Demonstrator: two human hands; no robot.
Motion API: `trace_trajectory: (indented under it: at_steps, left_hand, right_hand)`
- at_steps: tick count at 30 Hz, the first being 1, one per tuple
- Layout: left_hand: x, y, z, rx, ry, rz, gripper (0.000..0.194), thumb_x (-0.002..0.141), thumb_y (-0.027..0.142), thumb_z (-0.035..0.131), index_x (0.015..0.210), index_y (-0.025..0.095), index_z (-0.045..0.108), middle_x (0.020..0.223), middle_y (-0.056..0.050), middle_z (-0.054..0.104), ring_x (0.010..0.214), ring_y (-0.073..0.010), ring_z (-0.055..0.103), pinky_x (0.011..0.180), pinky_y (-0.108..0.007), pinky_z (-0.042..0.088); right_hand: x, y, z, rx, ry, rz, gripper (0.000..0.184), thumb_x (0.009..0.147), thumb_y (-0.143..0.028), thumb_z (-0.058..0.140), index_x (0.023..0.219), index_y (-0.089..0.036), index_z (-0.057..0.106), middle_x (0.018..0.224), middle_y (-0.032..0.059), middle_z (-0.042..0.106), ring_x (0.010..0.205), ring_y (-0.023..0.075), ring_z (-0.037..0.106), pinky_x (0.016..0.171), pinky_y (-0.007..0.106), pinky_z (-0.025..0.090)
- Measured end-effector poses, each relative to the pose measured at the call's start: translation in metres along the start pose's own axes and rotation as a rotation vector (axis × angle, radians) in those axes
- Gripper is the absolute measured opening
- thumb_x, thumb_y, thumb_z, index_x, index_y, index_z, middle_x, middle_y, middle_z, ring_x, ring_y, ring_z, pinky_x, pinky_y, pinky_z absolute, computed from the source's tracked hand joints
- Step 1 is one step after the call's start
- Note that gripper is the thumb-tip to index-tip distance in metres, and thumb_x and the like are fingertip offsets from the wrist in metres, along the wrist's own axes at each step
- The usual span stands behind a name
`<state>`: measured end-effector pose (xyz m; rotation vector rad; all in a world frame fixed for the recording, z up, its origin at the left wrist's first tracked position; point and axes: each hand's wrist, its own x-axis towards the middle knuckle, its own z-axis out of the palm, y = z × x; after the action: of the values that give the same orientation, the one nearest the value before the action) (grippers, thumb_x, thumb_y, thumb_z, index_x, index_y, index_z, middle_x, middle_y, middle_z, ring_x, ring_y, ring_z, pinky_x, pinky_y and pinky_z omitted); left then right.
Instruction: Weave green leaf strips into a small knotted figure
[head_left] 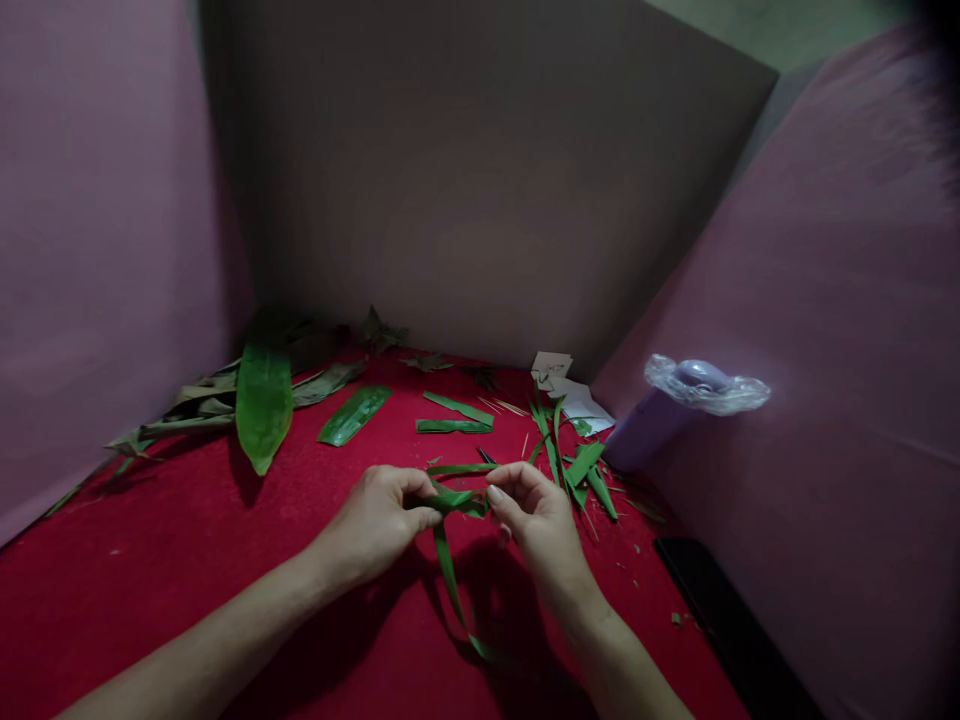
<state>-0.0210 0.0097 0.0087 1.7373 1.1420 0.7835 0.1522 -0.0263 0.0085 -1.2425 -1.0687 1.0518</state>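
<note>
Over the red cloth (187, 610), my left hand (382, 520) pinches a folded green leaf strip (459, 503) between thumb and fingers. Long narrow ends of the strip stick out, and one hangs down toward the cloth. At the strip's right end, my right hand (536, 520) has thumb and forefinger closed together, seemingly on the tip of the strip. What exactly lies between these fingertips is too small to make out clearly. Just behind the hands a dark pointed tool (486, 456) lies partly hidden.
A broad green leaf (264, 410) and dried leaves (202, 395) lie at the left. Cut leaf pieces (454, 426) are behind the hands, leaf scraps (589, 470) and white papers (581, 402) to the right. A purple bottle (652, 425) and black phone-like slab (727, 620) stand near the pink right wall.
</note>
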Motion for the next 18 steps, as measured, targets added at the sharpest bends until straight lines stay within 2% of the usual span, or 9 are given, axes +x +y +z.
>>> trace_trajectory:
  at_steps: [3, 6, 10, 14, 18]
  left_hand:
    - [0.0041, -0.0011, -0.0086, -0.052, -0.057, -0.026, 0.003, 0.06, 0.017, 0.064, 0.058, 0.015, 0.063, 0.049, 0.005, 0.05, 0.049, -0.0093, 0.04, 0.048, -0.022, 0.028]
    - [0.0073, -0.0035, -0.0115, -0.223, -0.113, -0.083, 0.008, 0.057, 0.017, 0.067, 0.056, 0.015, 0.06, 0.047, 0.005, 0.051, 0.045, -0.0082, 0.042, 0.046, -0.021, 0.031]
    - [0.0084, -0.0039, -0.0091, -0.443, -0.18, -0.14, 0.016, 0.054, 0.02, 0.072, 0.058, 0.015, 0.057, 0.047, 0.005, 0.054, 0.042, -0.0078, 0.044, 0.045, -0.021, 0.035]
    - [0.0062, -0.0027, -0.0045, -0.518, -0.153, -0.117, 0.014, 0.058, 0.02, 0.072, 0.061, 0.014, 0.059, 0.047, 0.004, 0.057, 0.043, -0.0075, 0.047, 0.046, -0.02, 0.035]
    - [0.0043, -0.0049, -0.0019, -0.62, -0.16, -0.133, 0.014, 0.059, 0.02, 0.073, 0.062, 0.014, 0.06, 0.049, 0.003, 0.059, 0.045, -0.0074, 0.05, 0.048, -0.019, 0.036]
  right_hand:
    - [0.0011, 0.001, -0.0014, 0.084, -0.06, 0.094, 0.024, 0.062, -0.03, 0.071, 0.075, -0.016, 0.056, 0.057, -0.0044, 0.052, 0.046, 0.0079, 0.044, 0.036, 0.018, 0.036]
    - [0.0016, 0.001, -0.0033, 0.226, -0.156, 0.213, 0.026, 0.061, -0.03, 0.073, 0.075, -0.015, 0.057, 0.056, -0.005, 0.051, 0.042, 0.0059, 0.041, 0.035, 0.017, 0.036]
    - [0.0005, 0.0021, -0.0048, 0.427, -0.286, 0.33, 0.024, 0.062, -0.024, 0.075, 0.076, -0.015, 0.058, 0.06, -0.0036, 0.052, 0.047, 0.0055, 0.045, 0.038, 0.015, 0.037]
    - [-0.0008, 0.007, -0.0034, 0.397, -0.307, 0.281, 0.023, 0.066, -0.027, 0.073, 0.078, -0.015, 0.058, 0.065, -0.0011, 0.055, 0.051, 0.0071, 0.049, 0.04, 0.016, 0.039]
    - [-0.0003, 0.0085, -0.0015, 0.199, -0.162, 0.076, 0.017, 0.071, -0.029, 0.069, 0.079, -0.017, 0.059, 0.066, -0.0013, 0.055, 0.052, 0.0077, 0.048, 0.043, 0.017, 0.039]
